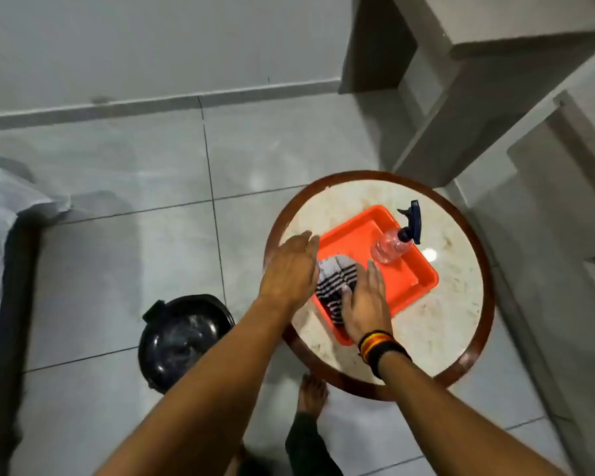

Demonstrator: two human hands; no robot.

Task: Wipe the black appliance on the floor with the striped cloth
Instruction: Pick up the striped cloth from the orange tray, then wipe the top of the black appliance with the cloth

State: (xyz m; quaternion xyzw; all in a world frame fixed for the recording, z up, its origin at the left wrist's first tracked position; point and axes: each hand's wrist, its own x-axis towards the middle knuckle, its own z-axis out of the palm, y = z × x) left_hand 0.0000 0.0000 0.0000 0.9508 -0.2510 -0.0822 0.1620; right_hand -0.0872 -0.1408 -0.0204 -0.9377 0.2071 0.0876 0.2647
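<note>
The striped cloth (334,283), white with black bands, lies bunched at the near-left end of an orange tray (406,286) on a round marble-topped table (457,304). My left hand (291,273) hovers flat over the cloth's left edge, fingers stretched out. My right hand (366,304), with dark wristbands, rests flat on the cloth's right side, its fingertips touching the fabric. Neither hand has closed around the cloth. The black appliance (179,341), round with a glossy lid, stands on the tiled floor left of the table, partly hidden by my left forearm.
A clear spray bottle (392,247) with a blue trigger lies in the tray's far end. My bare foot (311,393) stands by the table's near rim. A white-sheeted bed (0,218) is at the left. Concrete steps (495,97) rise at the right.
</note>
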